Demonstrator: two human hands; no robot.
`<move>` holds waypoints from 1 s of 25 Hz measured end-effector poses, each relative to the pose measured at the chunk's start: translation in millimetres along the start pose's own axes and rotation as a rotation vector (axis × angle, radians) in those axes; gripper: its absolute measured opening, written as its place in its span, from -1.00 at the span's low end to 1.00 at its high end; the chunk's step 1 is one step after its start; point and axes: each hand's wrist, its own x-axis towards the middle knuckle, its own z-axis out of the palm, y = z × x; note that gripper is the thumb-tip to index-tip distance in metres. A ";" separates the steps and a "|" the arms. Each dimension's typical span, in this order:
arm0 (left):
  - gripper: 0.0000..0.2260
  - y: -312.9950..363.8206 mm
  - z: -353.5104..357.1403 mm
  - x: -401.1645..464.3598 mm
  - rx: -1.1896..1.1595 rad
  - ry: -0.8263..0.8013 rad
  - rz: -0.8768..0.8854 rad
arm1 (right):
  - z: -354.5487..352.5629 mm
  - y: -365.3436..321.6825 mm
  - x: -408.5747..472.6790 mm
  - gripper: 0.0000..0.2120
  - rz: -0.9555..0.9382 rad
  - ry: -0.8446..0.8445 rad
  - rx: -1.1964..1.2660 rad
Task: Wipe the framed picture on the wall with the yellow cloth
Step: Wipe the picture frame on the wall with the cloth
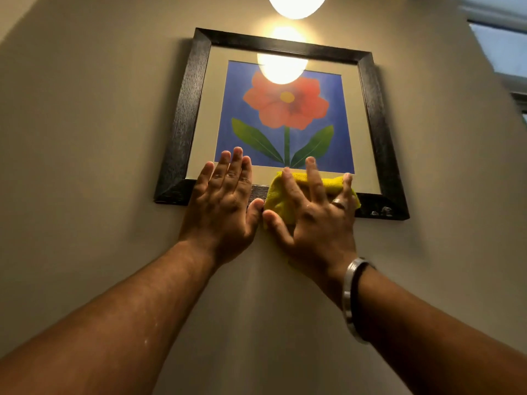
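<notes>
A framed picture (pixel 191 109) hangs on the beige wall above me: a black frame, cream mat and a red flower on blue. My right hand (pixel 313 212) presses a yellow cloth (pixel 278 195) flat against the frame's bottom edge and the mat near the middle, fingers spread over it. My left hand (pixel 225 201) lies flat with fingers apart on the bottom left part of the frame, holding nothing. Most of the cloth is hidden under my right hand.
A glowing lamp (pixel 296 4) hangs above the picture and reflects in its glass. A window (pixel 502 47) is at the upper right. Bare wall surrounds the frame on the left and below.
</notes>
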 end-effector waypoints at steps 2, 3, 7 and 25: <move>-0.38 0.9 0.0 -1.0 0.008 0.006 -0.009 | 5.7 19.3 -10.6 -0.37 -0.043 0.048 -0.070; -0.38 2.2 -0.4 0.0 0.010 0.005 -0.010 | 3.4 41.5 -16.2 -0.38 0.008 0.077 -0.100; -0.37 4.6 -0.5 -0.3 0.023 -0.005 -0.020 | -18.2 97.1 -29.2 -0.46 0.341 0.091 0.001; -0.39 4.5 -3.1 0.1 0.073 -0.019 0.000 | -23.5 132.5 -17.5 -0.23 -0.060 -0.071 0.171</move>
